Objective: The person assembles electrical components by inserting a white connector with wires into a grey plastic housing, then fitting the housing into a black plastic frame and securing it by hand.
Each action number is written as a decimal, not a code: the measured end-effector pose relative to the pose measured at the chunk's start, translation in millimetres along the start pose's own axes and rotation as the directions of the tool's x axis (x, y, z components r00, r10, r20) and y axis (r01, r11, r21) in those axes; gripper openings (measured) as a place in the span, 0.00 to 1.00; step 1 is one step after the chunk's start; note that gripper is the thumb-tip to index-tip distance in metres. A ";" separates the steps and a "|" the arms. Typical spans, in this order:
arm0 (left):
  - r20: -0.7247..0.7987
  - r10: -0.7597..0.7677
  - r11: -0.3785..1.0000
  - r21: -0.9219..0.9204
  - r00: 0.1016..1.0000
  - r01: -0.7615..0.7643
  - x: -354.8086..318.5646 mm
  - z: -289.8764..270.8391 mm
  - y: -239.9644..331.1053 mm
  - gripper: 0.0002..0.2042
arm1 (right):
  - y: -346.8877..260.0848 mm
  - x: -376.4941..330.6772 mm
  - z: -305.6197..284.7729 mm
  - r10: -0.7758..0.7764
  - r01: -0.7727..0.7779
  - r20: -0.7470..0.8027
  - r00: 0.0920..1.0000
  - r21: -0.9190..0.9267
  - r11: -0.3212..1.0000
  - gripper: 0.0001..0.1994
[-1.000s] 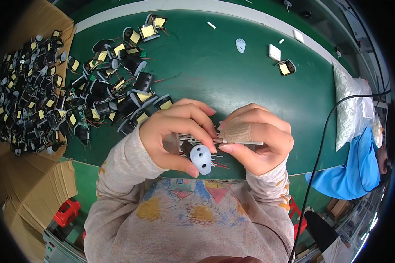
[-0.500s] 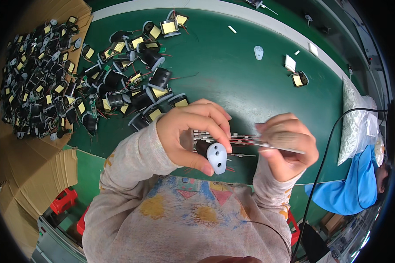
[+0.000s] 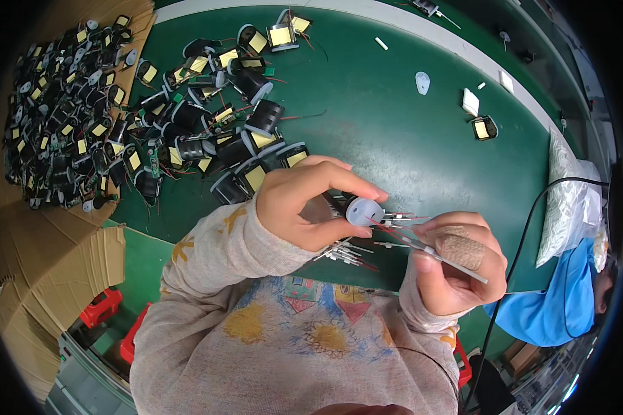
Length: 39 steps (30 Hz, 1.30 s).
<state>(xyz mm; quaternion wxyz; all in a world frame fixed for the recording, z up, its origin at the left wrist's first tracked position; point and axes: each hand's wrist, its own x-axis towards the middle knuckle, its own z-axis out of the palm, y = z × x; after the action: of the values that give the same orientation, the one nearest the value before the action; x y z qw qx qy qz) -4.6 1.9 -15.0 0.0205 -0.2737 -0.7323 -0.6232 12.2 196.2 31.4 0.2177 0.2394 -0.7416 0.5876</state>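
My left hand (image 3: pixel 301 200) grips a small black housing by its pale grey end cap (image 3: pixel 364 211), thumb below and fingers above. The cap's round face is turned toward my right hand. In my right hand (image 3: pixel 460 256), a pair of metal tweezers (image 3: pixel 457 263) is pinched between thumb and fingers. Their tips reach toward the cap, where thin red wires (image 3: pixel 378 223) run to its face. Whether the tips clasp a wire is too small to tell. Under both hands lie several leads with white connectors (image 3: pixel 347 256). A tan wrap covers a right finger.
Many black housings with yellow pads (image 3: pixel 246 149) crowd the left of the green table (image 3: pixel 367 90), beside a cardboard box (image 3: pixel 135 41) full of more. At right are a loose cap (image 3: pixel 422 83), another housing (image 3: pixel 484 127), a plastic bag (image 3: pixel 557 200) and a black cable (image 3: pixel 526 235).
The held cap has turned and moved up and right. My right hand has moved slightly down, and the tweezers now point up toward the cap's face. The whole view has shifted slightly.
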 end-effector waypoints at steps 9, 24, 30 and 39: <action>-0.017 0.047 0.994 0.097 0.999 -0.045 -0.4 -0.9 3.1 0.22 | -4.6 2.8 4.7 0.019 -0.019 0.000 1.000 -0.058 0.998 0.13; 0.232 0.003 0.990 -0.136 0.973 0.029 11.5 -13.6 9.3 0.20 | 17.1 4.5 2.9 0.006 -0.012 0.075 0.997 0.084 0.996 0.10; 0.283 -0.038 0.959 -0.260 0.958 0.115 9.6 -14.5 4.4 0.20 | 20.3 6.2 -1.4 -0.011 -0.009 0.197 0.980 0.100 0.995 0.10; 0.311 -0.045 0.859 -0.473 0.949 0.196 6.3 -9.8 -1.5 0.20 | 19.4 9.1 -2.3 -0.037 0.009 0.294 0.955 0.096 0.995 0.10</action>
<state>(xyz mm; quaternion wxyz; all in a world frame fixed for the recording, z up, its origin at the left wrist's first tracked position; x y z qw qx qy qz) -13.7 -5.0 -11.8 -0.1974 -0.3110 -0.5575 -0.7440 -6.8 201.3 22.5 0.0999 0.3430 -0.7346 0.5768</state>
